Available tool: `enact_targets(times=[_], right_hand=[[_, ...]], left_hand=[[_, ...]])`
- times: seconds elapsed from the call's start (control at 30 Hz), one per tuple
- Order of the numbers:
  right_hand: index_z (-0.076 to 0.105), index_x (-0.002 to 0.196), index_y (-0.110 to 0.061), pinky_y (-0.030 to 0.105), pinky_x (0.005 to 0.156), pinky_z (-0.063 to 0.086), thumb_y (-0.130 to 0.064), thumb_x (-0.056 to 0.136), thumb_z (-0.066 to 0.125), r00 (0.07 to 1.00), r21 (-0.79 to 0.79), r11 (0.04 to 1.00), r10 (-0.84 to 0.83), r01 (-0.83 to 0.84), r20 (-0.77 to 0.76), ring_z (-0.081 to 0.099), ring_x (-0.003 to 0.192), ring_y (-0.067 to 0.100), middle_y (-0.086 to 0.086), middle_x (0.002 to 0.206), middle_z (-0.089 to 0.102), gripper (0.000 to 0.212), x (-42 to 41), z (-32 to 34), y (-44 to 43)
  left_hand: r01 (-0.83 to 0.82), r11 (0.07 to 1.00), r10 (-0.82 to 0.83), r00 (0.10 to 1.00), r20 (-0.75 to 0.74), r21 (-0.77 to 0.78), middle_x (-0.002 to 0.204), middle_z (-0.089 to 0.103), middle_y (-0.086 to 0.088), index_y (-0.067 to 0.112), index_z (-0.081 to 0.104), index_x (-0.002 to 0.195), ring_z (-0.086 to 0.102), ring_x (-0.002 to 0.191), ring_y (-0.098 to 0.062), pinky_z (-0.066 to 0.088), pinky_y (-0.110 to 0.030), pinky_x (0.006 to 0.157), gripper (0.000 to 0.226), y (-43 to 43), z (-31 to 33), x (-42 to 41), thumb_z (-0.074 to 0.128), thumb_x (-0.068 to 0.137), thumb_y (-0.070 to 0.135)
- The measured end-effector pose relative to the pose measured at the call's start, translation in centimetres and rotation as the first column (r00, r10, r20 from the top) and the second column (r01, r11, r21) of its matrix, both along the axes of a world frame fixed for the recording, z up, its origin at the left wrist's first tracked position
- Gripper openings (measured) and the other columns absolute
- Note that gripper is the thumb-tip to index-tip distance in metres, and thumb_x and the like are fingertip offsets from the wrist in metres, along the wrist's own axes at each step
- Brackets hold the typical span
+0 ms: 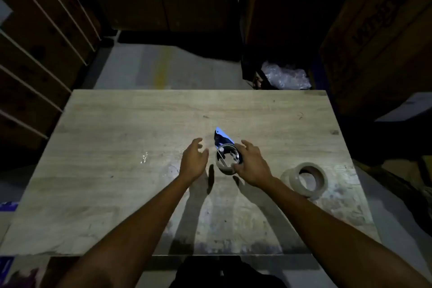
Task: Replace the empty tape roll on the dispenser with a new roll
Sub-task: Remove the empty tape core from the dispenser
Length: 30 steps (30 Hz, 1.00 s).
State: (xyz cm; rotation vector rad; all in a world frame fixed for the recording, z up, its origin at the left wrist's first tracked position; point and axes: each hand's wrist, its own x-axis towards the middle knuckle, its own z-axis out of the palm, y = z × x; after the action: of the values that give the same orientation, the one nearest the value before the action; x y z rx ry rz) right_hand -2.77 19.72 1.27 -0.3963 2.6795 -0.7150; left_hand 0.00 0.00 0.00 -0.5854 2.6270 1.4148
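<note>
Pale wood grain covers the table [117, 147], which fills the middle of a dim storage space seen from above. At far left, stacked brown cartons bound with white straps [35, 49] rise beside the table. Moving right, a bare left forearm reaches in from the lower edge, and the left hand [192, 159] hovers palm down over the tabletop with its fingers spread apart, holding nothing, just beside the tape dispenser [225, 147]. The dispenser lies near the table's centre; its shiny metal blade end points away from the person and catches bluish light. On its wheel sits the empty tape roll [225, 167], a bare cardboard ring. The right hand [251, 166] curls around this ring from the right, thumb at the near rim and fingers over the far side, the grip closed on it. Further right, well apart from the hands, the new roll [306, 179] rests on the table, leaning on its side with its brown core showing. Beyond the table's far right corner lies crumpled clear plastic wrap [285, 76], and a large printed cardboard box [378, 37] stands at right.
</note>
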Motion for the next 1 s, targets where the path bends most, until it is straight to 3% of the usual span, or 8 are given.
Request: enact_targets(times=[0.07,0.13,0.3,0.4,0.5,0.67,0.8,1.0], right_hand=[[0.037,0.145,-0.029,0.044,0.101,0.043,-0.049,0.076,0.065,0.998,-0.030,0.999,0.032,-0.030,0.059,0.034,0.134,0.036,0.012,0.153,0.032,0.077,-0.1,-0.4,0.2],[0.035,0.145,-0.031,0.044,0.099,0.044,-0.055,0.070,0.067,0.993,-0.009,0.998,0.068,-0.068,0.096,0.039,0.129,0.036,0.011,0.151,0.035,0.085,-0.1,-1.2,0.3],[0.035,0.144,-0.029,0.035,0.089,0.050,-0.028,0.067,0.082,0.992,-0.012,0.999,0.053,-0.052,0.112,0.052,0.118,0.027,0.009,0.145,0.039,0.090,-0.3,-2.7,-0.2],[0.043,0.140,-0.028,0.028,0.080,0.046,-0.020,0.068,0.078,0.994,-0.077,0.997,-0.011,0.019,0.105,0.054,0.114,0.023,0.007,0.136,0.046,0.081,0.0,-3.0,-0.9],[0.050,0.134,-0.026,0.030,0.079,0.045,-0.012,0.073,0.073,0.995,-0.096,0.994,-0.051,0.058,0.082,0.055,0.108,0.023,0.006,0.127,0.053,0.067,0.4,-3.2,-1.5],[0.063,0.122,-0.020,0.032,0.082,0.048,-0.015,0.080,0.059,0.976,-0.216,0.953,-0.214,0.214,0.024,0.061,0.103,0.023,0.007,0.116,0.066,0.043,1.5,-2.1,-2.3],[0.062,0.127,-0.010,0.042,0.089,0.054,0.001,0.084,0.058,0.953,-0.263,0.920,-0.302,0.291,-0.002,0.065,0.102,0.028,0.011,0.119,0.069,0.044,1.9,-1.4,-2.9],[0.068,0.122,-0.010,0.040,0.086,0.056,0.002,0.079,0.055,0.914,-0.247,0.890,-0.404,0.384,-0.031,0.071,0.095,0.026,0.010,0.114,0.073,0.046,2.6,-2.5,-3.9]], left_hand=[[-0.141,0.977,0.130,0.989,0.073,0.163,0.115,0.066,-0.014,0.009,0.052,0.135,0.067,0.090,-0.027,0.059,-0.047,0.083,0.040,0.5,-0.6,0.0,0.058,0.096,0.018],[-0.219,0.944,0.187,0.972,0.145,0.246,0.111,0.067,-0.015,0.011,0.055,0.131,0.069,0.089,-0.028,0.059,-0.047,0.083,0.036,1.0,-1.0,0.2,0.058,0.096,0.017],[-0.281,0.891,0.185,0.942,0.279,0.358,0.115,0.065,-0.010,0.015,0.053,0.135,0.066,0.100,-0.030,0.057,-0.047,0.089,0.041,2.4,-1.9,-0.4,0.059,0.094,0.021],[-0.279,0.903,0.199,0.945,0.258,0.326,0.112,0.064,-0.006,0.012,0.059,0.131,0.063,0.103,-0.026,0.055,-0.044,0.091,0.038,3.2,-2.1,-0.5,0.059,0.093,0.018],[-0.226,0.928,0.167,0.963,0.210,0.297,0.103,0.072,-0.006,0.010,0.072,0.112,0.067,0.093,-0.022,0.053,-0.029,0.076,0.025,3.4,-2.6,-0.6,0.065,0.089,0.011],[-0.186,0.932,0.116,0.966,0.230,0.312,0.101,0.073,-0.006,0.010,0.074,0.106,0.069,0.095,-0.024,0.057,-0.040,0.087,0.027,2.2,-3.7,-0.5,0.073,0.079,0.006],[-0.276,0.853,0.170,0.949,0.265,0.442,0.101,0.074,-0.007,0.014,0.073,0.108,0.072,0.090,-0.023,0.061,-0.046,0.082,0.030,0.8,-3.6,-0.1,0.078,0.078,0.012],[-0.309,0.710,0.146,0.944,0.297,0.634,0.098,0.076,-0.011,0.011,0.075,0.107,0.073,0.082,-0.025,0.061,-0.034,0.065,0.029,-0.7,-2.3,0.8,0.081,0.078,0.010]])
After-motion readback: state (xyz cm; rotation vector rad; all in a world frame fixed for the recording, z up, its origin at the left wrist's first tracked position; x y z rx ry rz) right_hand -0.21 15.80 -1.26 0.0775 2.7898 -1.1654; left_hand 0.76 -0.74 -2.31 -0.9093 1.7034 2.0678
